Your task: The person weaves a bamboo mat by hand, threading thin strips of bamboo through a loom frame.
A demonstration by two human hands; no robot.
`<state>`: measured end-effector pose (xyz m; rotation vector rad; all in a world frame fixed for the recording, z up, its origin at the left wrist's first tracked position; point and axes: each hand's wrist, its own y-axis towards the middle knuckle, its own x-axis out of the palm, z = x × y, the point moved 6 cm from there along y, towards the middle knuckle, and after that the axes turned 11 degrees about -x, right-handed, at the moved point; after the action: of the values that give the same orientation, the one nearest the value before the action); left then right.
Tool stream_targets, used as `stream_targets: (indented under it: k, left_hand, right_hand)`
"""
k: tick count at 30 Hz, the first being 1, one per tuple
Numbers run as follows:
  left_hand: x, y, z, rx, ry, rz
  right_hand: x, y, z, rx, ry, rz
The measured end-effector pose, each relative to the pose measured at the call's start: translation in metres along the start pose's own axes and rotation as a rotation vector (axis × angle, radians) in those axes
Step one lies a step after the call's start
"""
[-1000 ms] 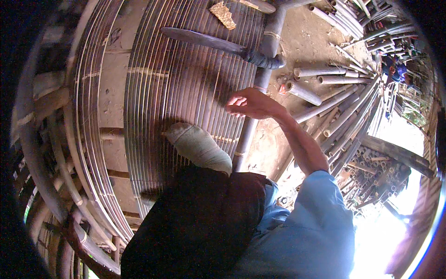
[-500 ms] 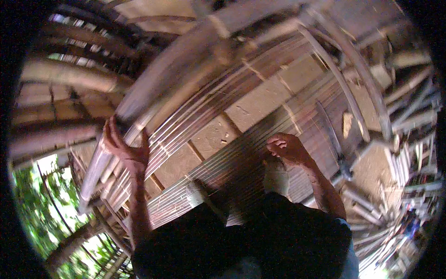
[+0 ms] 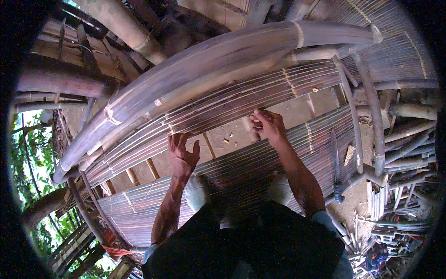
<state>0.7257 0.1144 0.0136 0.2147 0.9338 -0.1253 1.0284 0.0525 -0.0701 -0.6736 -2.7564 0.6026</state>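
A panel of long thin bamboo slats [image 3: 223, 103] runs along a bamboo frame in front of me. At its near edge is my left hand [image 3: 182, 156], thumb apart from the fingers, with the fingertips on or just over the slats. Farther right along the same edge, my right hand [image 3: 269, 125] is closed with curled fingers. What they grip, if anything, is too small to tell. A thick bamboo pole [image 3: 200, 69] arches across beyond the slats. Under my legs lies a second slatted section [image 3: 139, 209].
A machete [image 3: 335, 149] lies on the slats at my right, beside a pale yellowish piece [image 3: 349, 155]. Through the gap between the sections, brown ground with small chips [image 3: 227, 139] shows. Bamboo poles [image 3: 413, 149] are piled at the right. Orange-red cord [image 3: 116, 251] hangs at lower left.
My left hand has left the thick pole's left end and come right to the slats' near edge. My right hand has moved forward and slightly left. The view has shifted too.
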Motion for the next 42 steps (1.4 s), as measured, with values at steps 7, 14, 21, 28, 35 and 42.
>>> stream_targets:
  k: [7, 14, 21, 28, 35, 42]
  left_hand:
    - [0.003, -0.005, -0.01, 0.069, 0.001, 0.031]
    - [0.008, 0.002, -0.012, 0.061, 0.027, -0.039]
    - [0.005, -0.005, -0.027, -0.057, 0.069, -0.081]
    - [-0.01, 0.015, 0.014, 0.191, 0.03, -0.148]
    - [-0.062, 0.064, 0.131, 0.571, 0.183, -0.419]
    - [0.023, 0.041, 0.217, 0.809, 0.346, -0.896]
  right_hand:
    - [0.036, -0.041, 0.0, -0.178, -0.376, -0.364]
    - [0.13, -0.181, 0.024, -0.367, -0.152, -1.29]
    - [0.038, -0.162, -0.094, -0.125, -0.453, -0.927]
    - [-0.237, -0.1, -0.16, -0.674, -0.208, 0.648]
    - [-0.22, -0.094, -0.056, -0.782, -1.207, 0.48]
    - [-0.235, -0.076, -0.042, -0.375, -1.264, 0.408]
